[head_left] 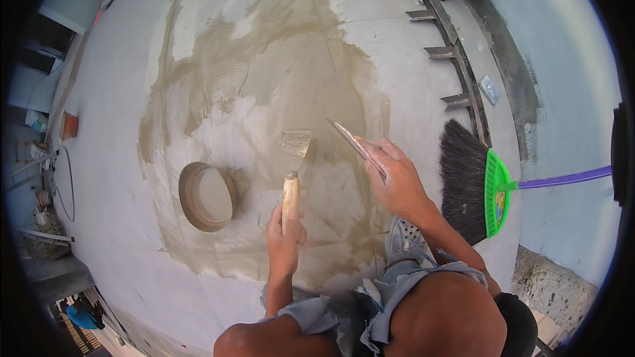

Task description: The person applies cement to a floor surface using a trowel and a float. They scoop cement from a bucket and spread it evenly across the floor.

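My left hand point(284, 235) is closed round the wooden handle of a putty knife point(292, 188). Its broad, smeared metal blade points away from me over the floor. In my right hand point(395, 182) is a thin flat trowel point(357, 144), seen nearly edge-on, its far tip close to the putty knife's blade. My fingers hide how it is gripped. Wet grey-brown coating point(311, 73) is spread in patches over the pale floor point(119, 178) in front of me. Left of the putty knife stands a round, coated tub point(187, 211) with pale material inside.
On the right lies a broom point(497, 193) with black bristles, a green head and a purple handle. Beyond it runs a dark metal frame with prongs point(456, 59), beside a small pale packet point(489, 90). An orange-brown pot point(69, 125) stands far left; a person point(83, 315) is at lower left.
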`<state>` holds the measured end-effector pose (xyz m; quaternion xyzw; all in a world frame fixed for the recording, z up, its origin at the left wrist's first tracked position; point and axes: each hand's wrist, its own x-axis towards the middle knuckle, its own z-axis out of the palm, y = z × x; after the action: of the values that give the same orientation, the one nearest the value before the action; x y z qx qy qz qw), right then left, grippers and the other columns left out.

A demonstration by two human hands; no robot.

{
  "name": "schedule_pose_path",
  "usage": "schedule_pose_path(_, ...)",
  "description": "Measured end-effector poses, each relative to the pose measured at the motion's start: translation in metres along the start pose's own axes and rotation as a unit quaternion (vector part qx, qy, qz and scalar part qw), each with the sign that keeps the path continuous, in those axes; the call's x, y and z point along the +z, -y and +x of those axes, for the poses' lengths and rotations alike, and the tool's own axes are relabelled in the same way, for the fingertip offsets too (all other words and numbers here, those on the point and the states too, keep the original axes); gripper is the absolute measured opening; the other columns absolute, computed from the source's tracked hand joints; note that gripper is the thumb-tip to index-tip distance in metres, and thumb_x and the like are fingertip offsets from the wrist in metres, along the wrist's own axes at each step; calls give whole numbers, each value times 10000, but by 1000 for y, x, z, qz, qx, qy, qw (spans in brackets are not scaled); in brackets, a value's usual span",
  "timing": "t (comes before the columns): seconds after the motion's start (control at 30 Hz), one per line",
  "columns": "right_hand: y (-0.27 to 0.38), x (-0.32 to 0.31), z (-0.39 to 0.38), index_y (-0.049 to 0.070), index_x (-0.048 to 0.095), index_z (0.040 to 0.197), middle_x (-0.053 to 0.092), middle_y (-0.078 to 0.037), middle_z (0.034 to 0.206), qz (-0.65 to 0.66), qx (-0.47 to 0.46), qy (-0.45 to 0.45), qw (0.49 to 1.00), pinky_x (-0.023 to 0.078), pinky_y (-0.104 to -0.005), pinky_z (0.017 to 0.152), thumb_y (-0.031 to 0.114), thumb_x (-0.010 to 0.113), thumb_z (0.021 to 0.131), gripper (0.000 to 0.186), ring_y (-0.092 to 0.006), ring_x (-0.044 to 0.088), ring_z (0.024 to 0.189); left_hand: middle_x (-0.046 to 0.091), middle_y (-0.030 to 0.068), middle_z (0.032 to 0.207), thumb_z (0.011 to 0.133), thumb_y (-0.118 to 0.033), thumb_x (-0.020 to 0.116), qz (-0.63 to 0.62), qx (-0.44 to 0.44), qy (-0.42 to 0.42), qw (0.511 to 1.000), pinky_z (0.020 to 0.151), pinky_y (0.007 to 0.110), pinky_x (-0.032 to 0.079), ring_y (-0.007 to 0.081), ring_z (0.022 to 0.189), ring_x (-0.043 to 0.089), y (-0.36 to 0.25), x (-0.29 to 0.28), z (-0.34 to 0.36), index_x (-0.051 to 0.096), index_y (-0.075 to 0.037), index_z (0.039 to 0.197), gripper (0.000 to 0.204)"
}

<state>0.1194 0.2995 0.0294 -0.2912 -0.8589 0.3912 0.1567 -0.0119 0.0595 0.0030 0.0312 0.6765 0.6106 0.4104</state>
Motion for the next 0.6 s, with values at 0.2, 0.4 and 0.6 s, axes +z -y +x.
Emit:
schedule_pose_path(0.2,36,95,-12,12,551,1498,593,-140,1235,-199,-118,53,971,627,-399,724,-4,693,853,661,-338,656,1050,592,45,1020,1115,-303,584,-42,17,-83,996,438,238,397,59,606,473,7,-19,-18,572,-22,1234,305)
schedule_pose_path(0.4,42,155,24,-46,528,1473,591,-182,1275,-234,-130,2,963,634,-402,753,46,718,856,652,-338,657,1068,587,35,1032,1113,-310,590,-37,20,-140,989,421,222,368,53,610,479,24,-37,-25,566,-50,1166,266)
schedule_pose_path(0.6,35,163,131,-88,538,1441,613,-196,1298,-281,-69,-68,955,624,-446,811,64,724,854,634,-326,676,1003,562,36,928,1135,-293,555,-40,18,-117,992,421,253,373,73,587,464,23,-22,-26,565,-49,1129,244)
